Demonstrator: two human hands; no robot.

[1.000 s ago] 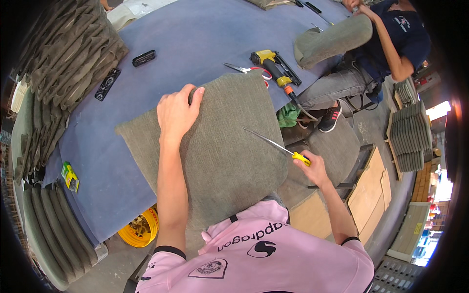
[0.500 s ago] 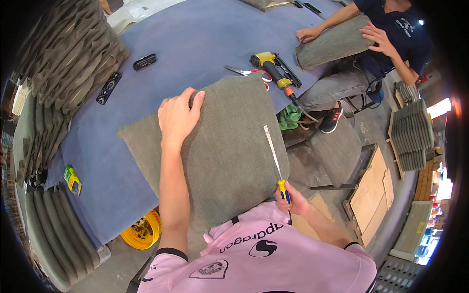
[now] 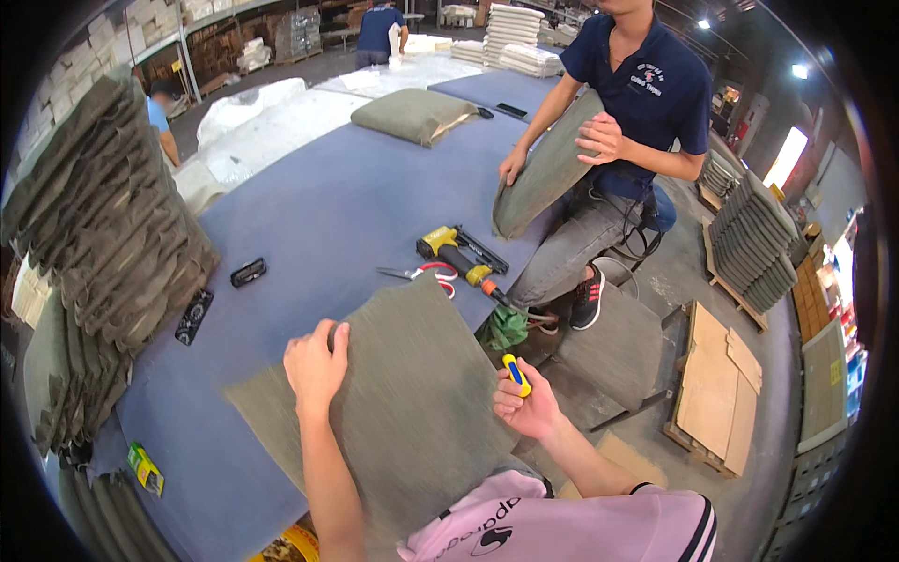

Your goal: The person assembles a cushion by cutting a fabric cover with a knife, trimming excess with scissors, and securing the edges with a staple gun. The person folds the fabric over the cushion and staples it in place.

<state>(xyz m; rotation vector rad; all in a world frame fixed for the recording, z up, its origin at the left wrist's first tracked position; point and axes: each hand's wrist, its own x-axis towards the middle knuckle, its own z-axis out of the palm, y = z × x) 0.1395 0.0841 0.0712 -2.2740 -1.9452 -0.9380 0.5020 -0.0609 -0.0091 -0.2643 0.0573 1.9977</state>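
1. Closest in, the right hand [image 3: 529, 405] has its grip pressed shut around a screwdriver handle [image 3: 515, 373], yellow and blue, tip end hidden by the fingers; it sits at the near right edge of the cushion cover, likely working or tucking that edge.
2. Left hand [image 3: 316, 363] lies flat on the grey-green cushion cover [image 3: 412, 412], fingers curled over its far left edge, holding nothing else; looks like it pins the fabric so it won't slide. The grip here is a loose press, not a pinch.
3. Cushion cover rests on the near part of the table [image 3: 309, 215], blue-covered, one corner hanging toward the person's pink shirt [image 3: 552, 525].
4. Just beyond the cover: red-handled scissors [image 3: 421, 274] and a yellow staple gun [image 3: 459, 253] with its hose running off the table edge, both within reach of the right hand.
5. Left of the cover, two small black objects [image 3: 248, 273] lie flat on the table, well apart from the hands; a small yellow-green item [image 3: 145, 468] sits at the near left edge.
6. Far left, a tall stack of grey-green covers [image 3: 103, 215] leans at the table's side.
7. Across the table a co-worker in a dark blue shirt [image 3: 646, 94] holds another cushion cover [image 3: 543, 169] upright with both hands.
8. Farther back, a stuffed cushion [image 3: 412, 114] lies on the table; pallets of stacked pieces [image 3: 754, 244] stand on the floor at right.
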